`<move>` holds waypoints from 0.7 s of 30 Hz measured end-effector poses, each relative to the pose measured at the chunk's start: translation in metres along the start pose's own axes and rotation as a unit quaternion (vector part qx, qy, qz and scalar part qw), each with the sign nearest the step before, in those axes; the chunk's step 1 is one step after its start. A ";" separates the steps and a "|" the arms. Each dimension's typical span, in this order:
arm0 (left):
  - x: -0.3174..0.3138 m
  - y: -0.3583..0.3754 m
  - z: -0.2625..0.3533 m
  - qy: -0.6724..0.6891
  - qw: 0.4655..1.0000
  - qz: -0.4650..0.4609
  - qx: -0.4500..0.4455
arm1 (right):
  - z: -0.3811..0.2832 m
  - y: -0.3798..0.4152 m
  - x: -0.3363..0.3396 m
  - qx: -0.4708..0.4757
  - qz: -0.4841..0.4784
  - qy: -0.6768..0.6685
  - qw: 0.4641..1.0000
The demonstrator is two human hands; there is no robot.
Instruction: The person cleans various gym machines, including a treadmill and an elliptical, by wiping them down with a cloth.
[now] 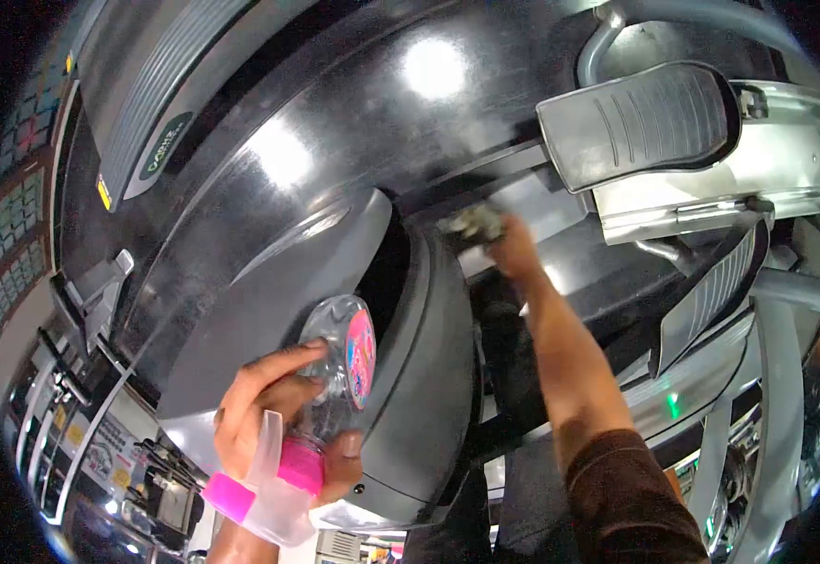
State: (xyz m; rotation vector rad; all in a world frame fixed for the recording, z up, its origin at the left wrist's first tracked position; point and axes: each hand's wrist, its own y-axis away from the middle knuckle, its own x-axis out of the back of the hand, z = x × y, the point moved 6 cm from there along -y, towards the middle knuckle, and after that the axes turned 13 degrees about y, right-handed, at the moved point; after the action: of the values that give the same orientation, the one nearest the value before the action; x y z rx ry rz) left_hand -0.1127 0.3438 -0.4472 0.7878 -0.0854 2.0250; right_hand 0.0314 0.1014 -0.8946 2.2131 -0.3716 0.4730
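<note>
My left hand (273, 404) is wrapped round a clear spray bottle (335, 324) with a pink round label, a pink collar and a translucent sprayer head with a pink tip. The bottle is held bottom-up in this view, over the dark grey housing (419, 376) of an exercise machine. Farther up, my right hand (515, 249) reaches out from a brown sleeve and grips a crumpled greyish cloth (476, 224), blurred by motion. The cloth is right by the top edge of the housing, beside a grey metal bar (532, 211).
Two ribbed black foot pedals, one upper (640, 127) and one lower (715, 291), lie to the right on silvery rails (720, 202). A glossy black surface (363, 122) spans the top. Another machine's ribbed grey cover (170, 85) is at upper left, with metal frames (90, 432) below.
</note>
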 end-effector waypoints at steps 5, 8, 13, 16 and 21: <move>-0.001 -0.004 0.002 -0.046 0.999 -0.006 0.023 | 0.020 -0.010 0.091 -0.056 0.336 0.239 0.910; -0.005 -0.005 0.000 -0.048 0.999 -0.003 0.017 | -0.015 -0.007 0.060 -0.129 0.295 0.283 0.903; -0.006 -0.005 -0.001 -0.020 0.999 -0.038 0.029 | -0.021 -0.007 0.047 -0.080 0.126 0.289 0.946; -0.004 -0.006 0.001 -0.005 0.999 -0.032 0.034 | 0.035 -0.013 -0.024 0.016 -0.082 0.285 0.955; -0.003 -0.006 0.000 -0.018 1.000 -0.002 0.017 | -0.017 0.009 0.038 0.015 0.180 0.177 0.968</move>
State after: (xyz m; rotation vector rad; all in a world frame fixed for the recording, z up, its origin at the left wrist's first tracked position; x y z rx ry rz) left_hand -0.1067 0.3454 -0.4503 0.8455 -0.0714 2.0128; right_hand 0.0581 0.1052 -0.8617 2.0382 -0.5773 1.0572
